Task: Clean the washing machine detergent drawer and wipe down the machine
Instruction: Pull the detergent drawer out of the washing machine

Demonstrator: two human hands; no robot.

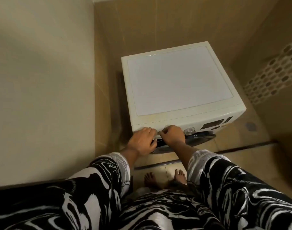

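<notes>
**Grip.** Left hand [142,141]: fingers curled over the front edge of the detergent drawer [159,142], knuckles up. Right hand [172,136]: curled on the same edge just beside the left, fingertips pinched at its upper lip. Both hands are closed on the drawer, with nothing else held. The palms hide how deep the fingers reach.

**Task's thing.** The drawer sits at the top-left corner of the front of the washing machine [180,80]. Only a short dark strip shows between the hands. Whether it is already partly out cannot be told.

**Adjacent.** Dial [189,130] just beside the right hand. Door [202,136] below it. Dark display panel [212,124] further right. Bare feet [180,176] on the tiles directly beneath the drawer.

**Hazards, as judged.**
- A catch probably holds the drawer, so a hard straight pull could strain the plastic or release it with a jerk.
- A sudden release could drop the drawer onto the feet or spill residue on the tile, leaving a slip risk.
- The right hand could knock the dial.
- An uneven pull between the two hands could jam the drawer askew.
</notes>
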